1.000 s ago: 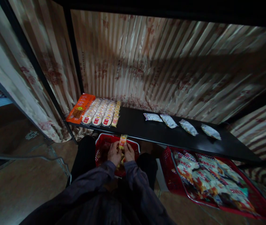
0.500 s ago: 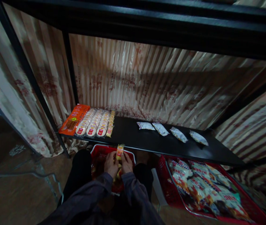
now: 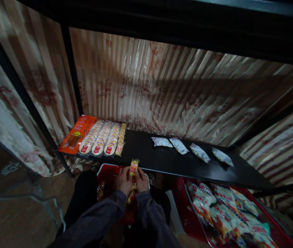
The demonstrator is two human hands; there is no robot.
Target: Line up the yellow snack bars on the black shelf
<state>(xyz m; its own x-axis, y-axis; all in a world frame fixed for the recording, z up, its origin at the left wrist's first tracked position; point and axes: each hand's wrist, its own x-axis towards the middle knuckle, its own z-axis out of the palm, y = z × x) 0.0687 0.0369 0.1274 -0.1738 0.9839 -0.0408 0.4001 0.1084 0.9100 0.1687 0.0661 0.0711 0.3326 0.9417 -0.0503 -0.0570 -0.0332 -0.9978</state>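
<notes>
Black shelf (image 3: 139,148): a long, low, smooth board, with a bare stretch between the goods on its left and those on its right.
Left end of the shelf: an orange packet (image 3: 75,137) lies flat, and beside it run three rows of round white packs (image 3: 101,141), then a narrow yellow column of small packets (image 3: 120,146).
Right part of the shelf: four white pouches (image 3: 179,146) lie spaced in a loose line, each at its own slant.
Yellow packet (image 3: 134,167): held up at the shelf's front edge, over the red basket (image 3: 101,175) that sits between the person's knees.
Left hand (image 3: 123,182): fingers closed in on the packet's left side.
Right hand (image 3: 141,181): fingers closed in on its right side, thumb near the other thumb.
Large red basket (image 3: 184,198): on the right, filled with printed bags (image 3: 223,213).
Curtain (image 3: 141,75): striped and creased, hung behind the shelf and round both ends.
Floor (image 3: 14,220): brownish, seemingly tiled, though it is too dim to be sure; a pale cable (image 3: 43,198) crosses on the left.
</notes>
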